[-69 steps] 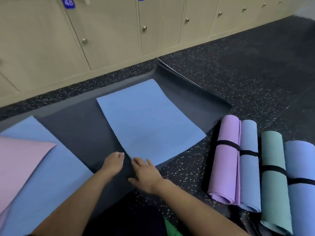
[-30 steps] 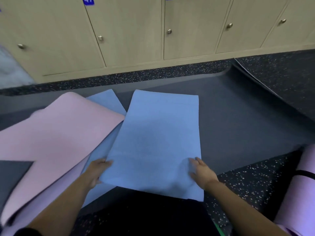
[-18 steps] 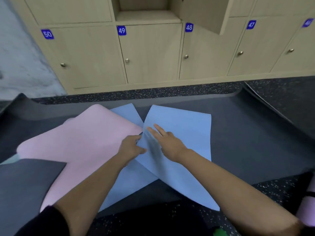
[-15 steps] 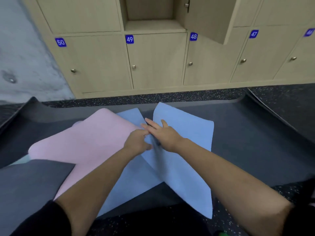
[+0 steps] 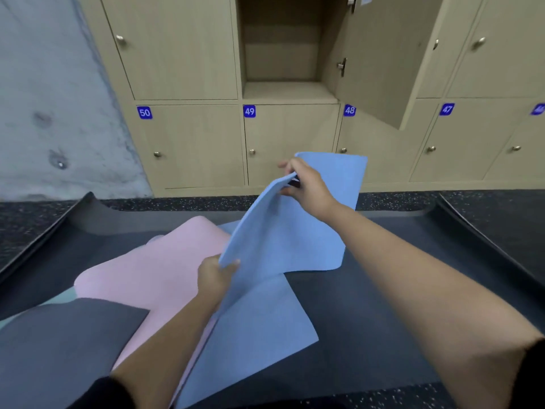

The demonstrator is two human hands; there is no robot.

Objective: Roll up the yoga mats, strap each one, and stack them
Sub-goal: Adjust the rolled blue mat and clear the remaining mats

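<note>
While the right hand (image 5: 309, 187) grips the thin, finely grained blue yoga mat (image 5: 289, 231) by its raised edge at 12 o'clock, I see the left hand (image 5: 216, 277) pinching the limp sheet's lower edge at centre. I count one smooth pink mat (image 5: 153, 276) at 9 o'clock and one grey mat (image 5: 59, 335) at 7, over one broad dark floor mat (image 5: 368, 305).

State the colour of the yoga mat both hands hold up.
Plain light blue; the yoga mat, held by left hand and right hand, shows in head view.

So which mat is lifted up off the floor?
The blue mat, gripped by the left hand and the right hand. The pink mat lies flat to its left.
</note>
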